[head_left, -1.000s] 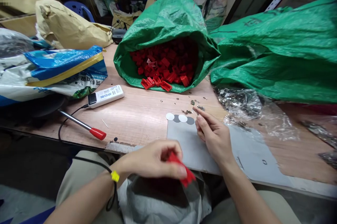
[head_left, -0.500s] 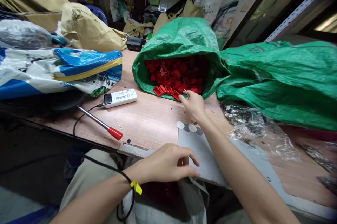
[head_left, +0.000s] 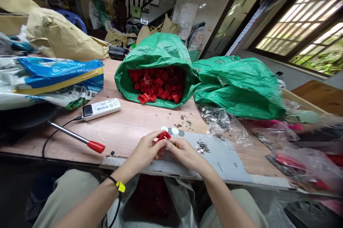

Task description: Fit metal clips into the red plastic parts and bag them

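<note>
A small red plastic part (head_left: pixel 164 135) is pinched in the fingers of my left hand (head_left: pixel 144 149), just above the near edge of the table. My right hand (head_left: pixel 186 153) meets it from the other side, its fingers closed. A thin pale rod (head_left: pixel 165 138) shows at its fingertips against the red part; whether its tip is inside the part I cannot tell. Beyond both hands lies an open green sack (head_left: pixel 158 47) full of similar red parts (head_left: pixel 158 85). Right of my right hand, a pile of small metal pieces (head_left: pixel 202 146) rests on a grey sheet (head_left: pixel 225 160).
A red-handled lever (head_left: pixel 96 146) and a white device on a cable (head_left: pixel 101 109) are at the left. Behind them lies a blue and white bag (head_left: pixel 61 74). A second green sack (head_left: pixel 238 85) and clear plastic bags (head_left: pixel 233 124) occupy the right. An open bag (head_left: pixel 152 199) hangs at my lap.
My right hand has come back from the green sack to my left hand. A red part is now in my left fingers, which were apart and holding nothing before. The view has shifted right.
</note>
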Motion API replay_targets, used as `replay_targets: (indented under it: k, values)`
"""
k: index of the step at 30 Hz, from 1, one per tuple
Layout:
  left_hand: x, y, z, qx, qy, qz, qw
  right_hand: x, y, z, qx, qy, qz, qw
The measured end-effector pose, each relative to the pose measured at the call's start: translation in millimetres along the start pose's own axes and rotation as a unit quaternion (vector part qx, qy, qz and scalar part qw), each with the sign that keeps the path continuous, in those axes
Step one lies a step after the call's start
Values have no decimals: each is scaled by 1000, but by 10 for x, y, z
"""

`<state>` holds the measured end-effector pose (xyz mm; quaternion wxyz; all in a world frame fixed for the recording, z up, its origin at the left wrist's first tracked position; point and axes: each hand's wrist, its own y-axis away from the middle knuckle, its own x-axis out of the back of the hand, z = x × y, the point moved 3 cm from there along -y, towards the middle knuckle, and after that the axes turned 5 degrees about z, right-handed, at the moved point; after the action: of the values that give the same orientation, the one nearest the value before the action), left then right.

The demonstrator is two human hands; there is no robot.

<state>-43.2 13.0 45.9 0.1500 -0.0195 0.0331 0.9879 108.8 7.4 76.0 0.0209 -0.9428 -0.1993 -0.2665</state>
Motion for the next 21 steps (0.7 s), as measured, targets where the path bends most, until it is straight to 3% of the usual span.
replay_targets:
  k: [2, 5, 7, 14, 21]
  values:
    - [-41, 1, -37, 7, -15, -9, 1000, 252, 71, 89, -11, 87, 14, 996]
    - [-55, -25, -104, 37, -25, 15, 999, 707, 29, 270, -81, 275, 173, 942]
    - [-49, -39, -126, 51, -20, 34, 998, 861, -71, 353, -97, 319, 212, 919]
    - [-49, -18, -79, 39, -7, 34, 999, 737, -445, 374, -64, 350, 180, 917]
    - [-35, -16, -78, -41, -83, 42, 995, 782, -326, 490, -73, 304, 253, 916]
